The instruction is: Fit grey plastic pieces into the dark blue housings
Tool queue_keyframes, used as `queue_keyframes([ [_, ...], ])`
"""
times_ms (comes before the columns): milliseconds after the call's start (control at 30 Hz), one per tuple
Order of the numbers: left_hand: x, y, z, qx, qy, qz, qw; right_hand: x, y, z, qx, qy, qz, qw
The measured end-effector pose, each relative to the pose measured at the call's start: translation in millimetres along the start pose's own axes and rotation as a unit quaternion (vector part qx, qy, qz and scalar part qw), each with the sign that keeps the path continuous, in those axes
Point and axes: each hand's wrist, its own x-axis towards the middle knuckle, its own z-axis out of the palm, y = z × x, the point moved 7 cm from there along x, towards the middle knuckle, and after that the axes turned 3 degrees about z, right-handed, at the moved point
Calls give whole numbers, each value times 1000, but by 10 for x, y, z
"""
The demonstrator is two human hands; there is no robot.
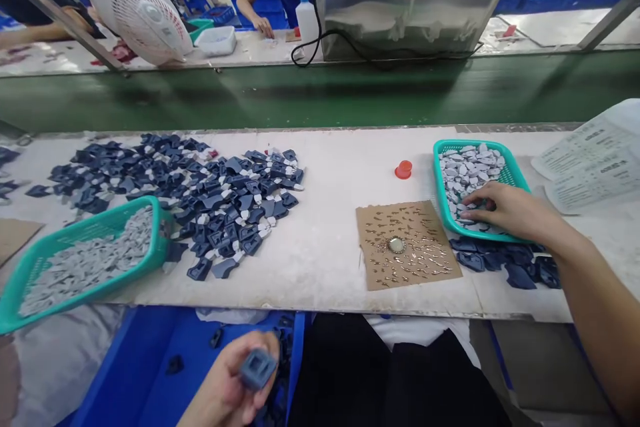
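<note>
Blue piece [258,369] lies gripped in the left hand [234,377].

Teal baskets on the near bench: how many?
2: left basket, beside the dark-blue pile; right basket, with the right hand reaching into it. No hidden ones apparent.

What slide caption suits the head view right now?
Left hand holds a blue-grey part; right hand is among pale pieces in a green basket beside a cardboard sheet.
</note>
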Motion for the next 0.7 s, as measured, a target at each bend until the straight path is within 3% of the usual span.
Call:
queue_keyframes([
  [133, 222, -78, 741, -169, -73, -16, 983, -127, -115, -76, 70, 61, 2, 996],
  [267, 415, -138, 1246, -188, -152, -7, 970, -373, -248, -197, 179, 116, 15, 977],
  [467, 526, -125, 1517, -151, -179, 47, 971, -681, -495, -159, 406, 102, 17, 908],
  [700, 490, -39, 1797, -160, -256, 149, 942, -842, -960, 29, 559, -15, 10, 829],
])
